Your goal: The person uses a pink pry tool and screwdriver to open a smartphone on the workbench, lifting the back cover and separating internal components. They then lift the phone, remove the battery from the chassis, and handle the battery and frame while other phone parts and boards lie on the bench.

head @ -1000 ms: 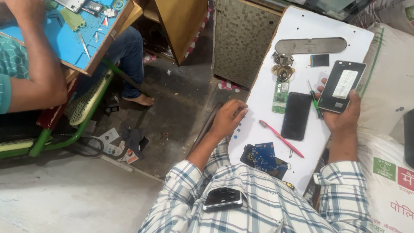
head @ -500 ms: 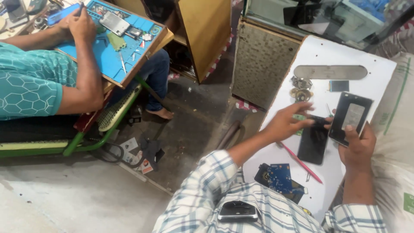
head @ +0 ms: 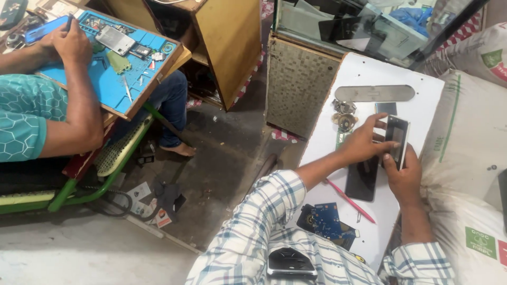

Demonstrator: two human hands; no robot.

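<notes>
The right hand (head: 405, 177) holds a black rectangular phone frame (head: 396, 140) upright above the right edge of the white board counter (head: 364, 71); its grip is clamped on the lower end of the frame. The left hand (head: 364, 143) reaches across and touches the same frame, with its fingers closed on the left side of it.

Under both hands a flat black glass phone screen (head: 362, 179) lies on the counter. A thin pink plastic stick (head: 351, 200) lies just beside its lower left corner. Near the front edge of the counter there is a blue circuit board (head: 326, 220). Near the far edge lies a long grey metal plate with rounded ends (head: 375, 93), and some small round metal parts (head: 344, 116) are below its left end.

At the far left, another person works at a blue mat (head: 113, 79).
</notes>
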